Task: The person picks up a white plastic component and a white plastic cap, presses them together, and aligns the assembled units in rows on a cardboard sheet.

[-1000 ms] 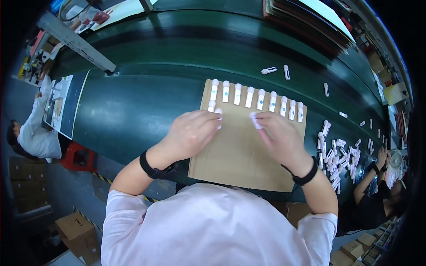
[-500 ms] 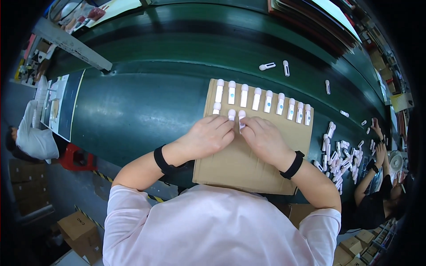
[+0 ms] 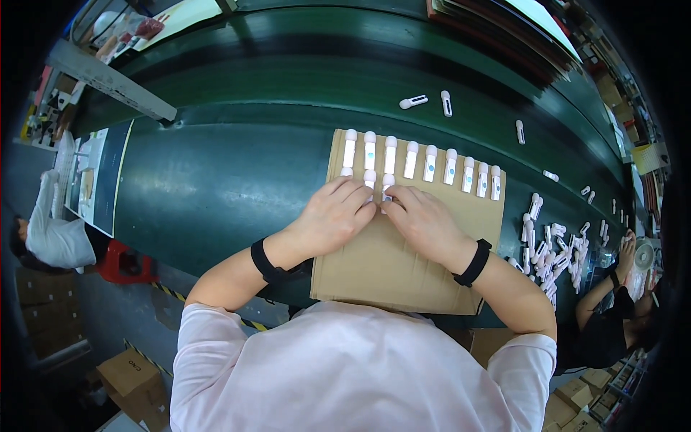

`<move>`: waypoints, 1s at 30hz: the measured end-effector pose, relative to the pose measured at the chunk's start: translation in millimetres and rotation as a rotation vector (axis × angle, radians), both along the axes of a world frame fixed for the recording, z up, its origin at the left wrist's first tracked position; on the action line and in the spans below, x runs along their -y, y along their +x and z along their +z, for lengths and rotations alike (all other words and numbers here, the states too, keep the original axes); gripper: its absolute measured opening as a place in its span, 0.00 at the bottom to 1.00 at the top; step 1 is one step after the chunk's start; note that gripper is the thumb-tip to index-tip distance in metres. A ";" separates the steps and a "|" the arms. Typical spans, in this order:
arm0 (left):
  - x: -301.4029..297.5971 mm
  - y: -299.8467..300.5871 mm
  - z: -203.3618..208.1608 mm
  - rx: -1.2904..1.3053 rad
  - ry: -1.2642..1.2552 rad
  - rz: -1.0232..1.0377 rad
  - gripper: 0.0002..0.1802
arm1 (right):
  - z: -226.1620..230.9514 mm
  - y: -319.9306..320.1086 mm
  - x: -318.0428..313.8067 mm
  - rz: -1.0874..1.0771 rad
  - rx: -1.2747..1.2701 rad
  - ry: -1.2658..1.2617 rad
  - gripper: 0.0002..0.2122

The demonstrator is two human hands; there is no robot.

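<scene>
"Left hand?"
"Fingers curled against a white stick on the cardboard; I can't tell whether they grip it."
"Right hand?"
"Fingers drawn narrow at the next stick; again, can't tell. Farther right, a heap of sticks lies on the green table."

green workbench, red stool, grey floor with striped tape, cardboard boxes

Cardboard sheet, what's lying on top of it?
On the cardboard sheet, nine white, round-headed pieces form a far row; three nearer pieces show partly. The left hand and right hand hide parts of those three and the cardboard beneath the hands.
</scene>
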State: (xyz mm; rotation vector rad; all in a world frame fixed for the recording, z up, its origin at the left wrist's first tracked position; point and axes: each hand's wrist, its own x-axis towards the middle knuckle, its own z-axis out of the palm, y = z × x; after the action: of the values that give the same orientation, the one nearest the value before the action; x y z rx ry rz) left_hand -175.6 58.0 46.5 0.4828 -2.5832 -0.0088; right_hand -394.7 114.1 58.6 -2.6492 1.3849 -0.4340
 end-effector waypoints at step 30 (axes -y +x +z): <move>231.1 -69.8 -26.9 0.125 0.644 0.243 0.16 | 78.7 -59.6 -123.0 -0.511 0.400 -0.082 0.14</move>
State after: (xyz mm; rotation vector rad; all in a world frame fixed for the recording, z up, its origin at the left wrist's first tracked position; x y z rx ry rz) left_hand -245.4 -173.1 19.6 1.0497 -2.5835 -0.7637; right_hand -454.3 237.1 137.4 -2.0647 1.9054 -1.0235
